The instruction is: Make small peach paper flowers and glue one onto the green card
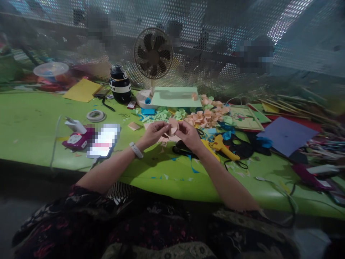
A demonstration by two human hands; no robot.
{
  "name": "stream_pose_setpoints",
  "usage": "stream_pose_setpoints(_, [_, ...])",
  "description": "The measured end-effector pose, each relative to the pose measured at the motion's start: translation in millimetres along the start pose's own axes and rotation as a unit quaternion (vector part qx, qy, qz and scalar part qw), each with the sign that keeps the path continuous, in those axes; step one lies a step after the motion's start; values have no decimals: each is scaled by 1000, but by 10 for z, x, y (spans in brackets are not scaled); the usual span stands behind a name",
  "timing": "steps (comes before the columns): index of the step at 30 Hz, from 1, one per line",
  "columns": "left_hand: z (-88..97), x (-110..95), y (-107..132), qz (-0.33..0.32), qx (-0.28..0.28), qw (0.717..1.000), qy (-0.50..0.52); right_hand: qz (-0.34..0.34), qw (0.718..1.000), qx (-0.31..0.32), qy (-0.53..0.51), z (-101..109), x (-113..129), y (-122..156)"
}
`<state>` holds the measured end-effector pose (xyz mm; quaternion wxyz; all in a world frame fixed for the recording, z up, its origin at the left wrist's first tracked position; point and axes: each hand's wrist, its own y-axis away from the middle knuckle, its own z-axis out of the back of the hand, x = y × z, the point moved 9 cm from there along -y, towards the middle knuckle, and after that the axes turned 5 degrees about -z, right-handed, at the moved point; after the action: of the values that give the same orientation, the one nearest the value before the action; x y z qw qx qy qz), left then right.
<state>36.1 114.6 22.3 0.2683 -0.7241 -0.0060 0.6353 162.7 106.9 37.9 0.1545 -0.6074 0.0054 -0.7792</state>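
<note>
My left hand point(154, 132) and my right hand point(189, 135) meet above the green table point(35, 133), both pinched on a small peach paper piece point(173, 126) held between their fingertips. A pale band sits on my left wrist. Just beyond the hands lies a heap of folded peach paper pieces point(206, 116) and green paper pieces point(167, 115). More peach paper lies flat under the hands. A yellow glue gun point(222, 146) rests right of my right hand, and dark scissors lie beneath it.
A small desk fan point(153, 57) stands at the back, with a black-and-white jar point(120, 85) to its left. A phone point(104, 141), a purple device point(77, 139) and a tape roll point(96, 116) lie at left. A purple sheet point(287, 136) and stacked card lie at right. Paper scraps dot the table.
</note>
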Motion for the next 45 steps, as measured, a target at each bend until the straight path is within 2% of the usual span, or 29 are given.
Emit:
stream_pose_setpoints(7, [-30, -84, 5, -22, 17, 999, -29, -40, 998, 5, -52, -10, 4, 22])
stream_pose_setpoints(13, [-86, -115, 31, -25, 35, 999, -3, -88, 992, -10, -93, 0, -33, 52])
stream_pose_setpoints(19, [-90, -130, 34, -33, 23, 999, -9, -111, 983, 12, -146, -73, -90, 65])
stream_pose_setpoints(26, [-95, -107, 37, -22, 18, 1000, 7, -122, 982, 35, -142, -118, -88, 77])
stream_pose_setpoints(32, [-87, -42, 35, 9, 12, 999, 30, -117, 985, 48, -121, -83, -44, 75])
stream_pose_setpoints(38, [-35, -54, 24, 31, -8, 999, 26, -49, 998, -4, -32, 101, 131, 63])
stream_pose_setpoints(45, [-50, -37, 27, 37, 31, 999, -2, -52, 998, 27, -39, 61, 124, 69])
